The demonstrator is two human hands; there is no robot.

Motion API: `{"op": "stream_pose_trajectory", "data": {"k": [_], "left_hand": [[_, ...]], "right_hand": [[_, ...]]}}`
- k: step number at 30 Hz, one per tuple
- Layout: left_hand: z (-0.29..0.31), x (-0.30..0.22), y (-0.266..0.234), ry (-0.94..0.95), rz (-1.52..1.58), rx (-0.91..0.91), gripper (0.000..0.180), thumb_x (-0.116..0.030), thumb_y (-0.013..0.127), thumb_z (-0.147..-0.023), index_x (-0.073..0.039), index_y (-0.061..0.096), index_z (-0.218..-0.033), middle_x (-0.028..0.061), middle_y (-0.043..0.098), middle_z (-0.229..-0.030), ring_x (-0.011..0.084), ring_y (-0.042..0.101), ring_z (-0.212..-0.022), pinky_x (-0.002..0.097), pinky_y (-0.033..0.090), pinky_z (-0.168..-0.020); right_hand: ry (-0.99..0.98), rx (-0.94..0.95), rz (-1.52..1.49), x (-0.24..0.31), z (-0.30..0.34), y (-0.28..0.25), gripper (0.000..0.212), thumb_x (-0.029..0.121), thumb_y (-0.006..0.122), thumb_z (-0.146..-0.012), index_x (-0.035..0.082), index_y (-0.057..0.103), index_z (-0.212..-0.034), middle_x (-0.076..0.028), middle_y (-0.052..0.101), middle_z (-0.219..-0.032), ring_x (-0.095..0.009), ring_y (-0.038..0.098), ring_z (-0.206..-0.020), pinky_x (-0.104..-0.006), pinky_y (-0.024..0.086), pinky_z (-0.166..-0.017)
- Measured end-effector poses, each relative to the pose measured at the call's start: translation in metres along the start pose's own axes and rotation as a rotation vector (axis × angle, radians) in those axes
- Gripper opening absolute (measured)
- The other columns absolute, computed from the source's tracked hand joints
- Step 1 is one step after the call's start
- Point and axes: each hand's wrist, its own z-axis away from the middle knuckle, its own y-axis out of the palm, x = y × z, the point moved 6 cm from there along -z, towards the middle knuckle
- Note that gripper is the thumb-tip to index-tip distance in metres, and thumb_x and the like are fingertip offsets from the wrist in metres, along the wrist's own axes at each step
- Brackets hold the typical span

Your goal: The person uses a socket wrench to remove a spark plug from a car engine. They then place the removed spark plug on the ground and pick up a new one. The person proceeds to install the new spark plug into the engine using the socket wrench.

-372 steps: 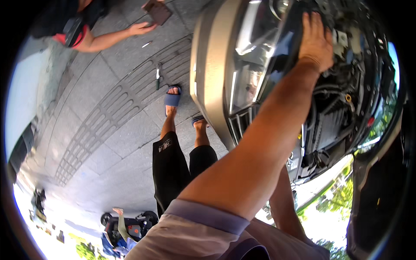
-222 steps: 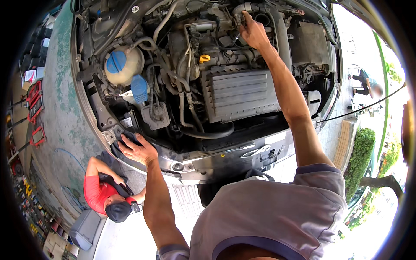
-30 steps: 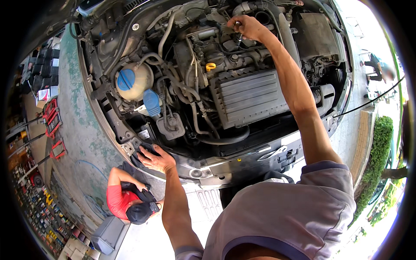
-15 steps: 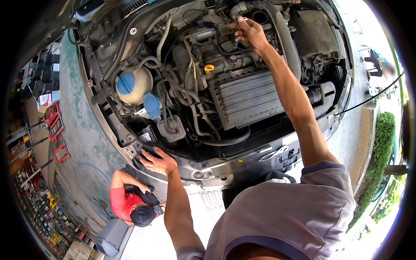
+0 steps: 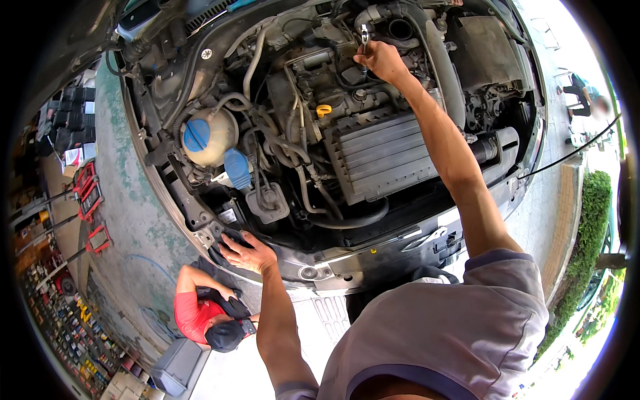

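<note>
My right hand (image 5: 383,61) is closed on a shiny metal ratchet (image 5: 365,33) over the back of the engine. The tool's head sticks up above my fingers, and its lower part runs down beside the engine cover. Which fastening it meets, if any, I cannot make out. My left hand (image 5: 250,255) rests with fingers apart on the car's front edge, holding nothing. Between my arms lie a ribbed black air filter box (image 5: 383,157), a yellow dipstick handle (image 5: 323,110), and a pale coolant tank (image 5: 220,137) with a blue cap (image 5: 197,135).
A blue washer-fluid cap (image 5: 237,167) and several hoses (image 5: 303,190) crowd the left of the engine bay. A co-worker in a red shirt (image 5: 197,317) crouches by the front left corner, near a grey bin (image 5: 179,367). Red stands (image 5: 88,193) are on the floor at left.
My right hand has turned on the ratchet, whose head now shows upright above my fingers. My left hand stays on the front edge. The whole view has shifted slightly.
</note>
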Motion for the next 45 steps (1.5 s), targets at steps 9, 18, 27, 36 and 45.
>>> {"op": "stream_pose_trajectory", "data": {"k": [9, 18, 27, 36, 45], "left_hand": [[0.001, 0.002, 0.001, -0.001, 0.000, -0.006, 0.059, -0.043, 0.049, -0.093, -0.013, 0.042, -0.143, 0.0198, 0.034, -0.147, 0.0380, 0.033, -0.133, 0.0499, 0.027, -0.108], [0.001, 0.003, -0.001, 0.037, 0.003, -0.023, 0.058, -0.039, 0.050, -0.094, -0.010, 0.041, -0.142, 0.0256, 0.034, -0.144, 0.0424, 0.035, -0.130, 0.0535, 0.027, -0.105], [0.001, 0.002, 0.000, -0.010, -0.011, 0.001, 0.059, -0.043, 0.049, -0.093, -0.013, 0.042, -0.143, 0.0197, 0.034, -0.146, 0.0381, 0.033, -0.133, 0.0504, 0.028, -0.107], [0.000, 0.000, -0.001, 0.022, 0.003, 0.003, 0.057, -0.038, 0.050, -0.093, -0.009, 0.041, -0.142, 0.0252, 0.033, -0.144, 0.0422, 0.034, -0.131, 0.0529, 0.027, -0.106], [0.000, -0.003, -0.003, 0.013, 0.003, 0.007, 0.058, -0.039, 0.050, -0.093, -0.009, 0.041, -0.142, 0.0241, 0.034, -0.144, 0.0412, 0.034, -0.131, 0.0522, 0.028, -0.106]], "right_hand": [[0.077, 0.041, -0.280, -0.003, 0.006, -0.001, 0.019, 0.014, 0.071, -0.082, 0.005, 0.069, -0.099, -0.010, 0.070, -0.079, -0.019, 0.066, -0.074, -0.0313, 0.050, -0.074], [0.183, 0.143, -0.169, 0.017, 0.014, -0.001, 0.024, 0.021, 0.074, -0.083, 0.005, 0.068, -0.099, -0.007, 0.067, -0.076, -0.015, 0.064, -0.076, -0.0291, 0.050, -0.074], [0.140, 0.104, -0.440, -0.013, 0.002, 0.012, 0.024, 0.015, 0.072, -0.082, 0.006, 0.070, -0.104, -0.010, 0.070, -0.082, -0.013, 0.064, -0.077, -0.0292, 0.050, -0.073], [0.204, 0.222, -0.164, 0.002, 0.010, 0.003, 0.023, 0.024, 0.072, -0.081, 0.006, 0.070, -0.096, -0.010, 0.069, -0.081, -0.018, 0.066, -0.080, -0.0315, 0.050, -0.077], [-0.216, 0.127, 0.235, -0.043, -0.011, 0.041, 0.023, 0.027, 0.066, -0.079, 0.005, 0.069, -0.084, -0.015, 0.069, -0.079, -0.031, 0.067, -0.078, -0.0404, 0.053, -0.071]]}}
